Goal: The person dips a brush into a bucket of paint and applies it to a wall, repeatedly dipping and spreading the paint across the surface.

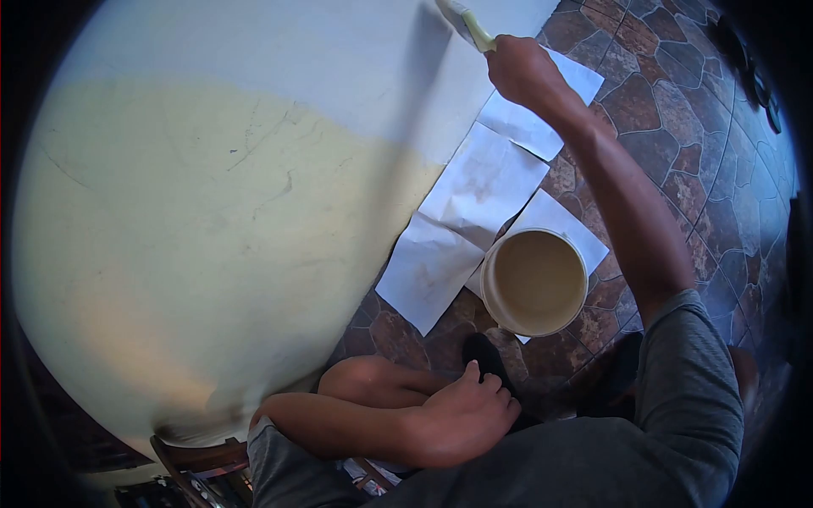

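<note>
My right hand (pixel 525 74) is stretched far forward, its fingers wrapped round the pale yellow handle of a paintbrush (pixel 478 32). The brush head is at the top edge of the view, over the wall (pixel 212 212). That wall is cream in its nearer part and whiter in its farther part, with a few dark scuffs. My left hand (pixel 474 412) rests near my knees with its fingers a little apart and nothing in them. Between my arms stands a round white bucket (pixel 491 311), with a beige surface inside.
White paper sheets (pixel 483 182) lie along the foot of the wall, and another sheet (pixel 576 229) is under the bucket. The floor (pixel 639 110) has brown and grey stone-pattern tiles. A wooden chair (pixel 190 457) is at lower left. Dark sandals (pixel 749 68) lie at upper right.
</note>
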A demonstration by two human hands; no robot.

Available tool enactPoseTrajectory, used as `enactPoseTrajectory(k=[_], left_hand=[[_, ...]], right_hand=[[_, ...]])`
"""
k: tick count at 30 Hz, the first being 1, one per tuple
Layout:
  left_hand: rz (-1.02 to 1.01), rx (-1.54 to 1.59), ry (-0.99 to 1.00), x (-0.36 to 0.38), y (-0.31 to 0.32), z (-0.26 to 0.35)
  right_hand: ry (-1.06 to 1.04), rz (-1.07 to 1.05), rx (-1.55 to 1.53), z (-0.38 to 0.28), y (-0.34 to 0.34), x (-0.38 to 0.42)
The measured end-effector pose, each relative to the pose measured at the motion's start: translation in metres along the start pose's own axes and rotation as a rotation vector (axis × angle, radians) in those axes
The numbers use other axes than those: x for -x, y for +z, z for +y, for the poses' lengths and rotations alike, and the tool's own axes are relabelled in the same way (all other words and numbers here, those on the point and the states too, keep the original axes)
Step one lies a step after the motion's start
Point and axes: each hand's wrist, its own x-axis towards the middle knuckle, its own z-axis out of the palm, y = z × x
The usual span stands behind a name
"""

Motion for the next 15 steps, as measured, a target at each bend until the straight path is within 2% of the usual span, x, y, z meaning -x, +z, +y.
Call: enactPoseTrajectory(k=[1, 3, 5, 8, 11, 15], left_hand=[[0.003, 0.002, -0.002, 0.0, 0.001, 0.0], [-0.003, 0.001, -0.007, -0.002, 0.003, -0.001], [0.013, -0.002, 0.005, -0.005, 0.006, -0.001], [0.037, -0.021, 0.022, -0.006, 0.006, -0.001], [0.066, -0.023, 0.029, -0.003, 0.005, 0.002], [0.106, -0.011, 0.009, 0.002, 0.006, 0.002]], right_hand=[[0.0, 0.105, -0.016, -0.001, 0.01, 0.007], [-0.042, -0.041, -0.032, -0.028, 0.031, 0.027], [-0.18, -0.171, -0.074, -0.056, 0.05, 0.058], [-0.201, -0.471, -0.102, -0.07, 0.037, 0.072], [-0.268, -0.443, -0.055, -0.05, 0.018, 0.05], [-0.141, -0.16, 0.042, 0.019, 0.009, -0.008]])
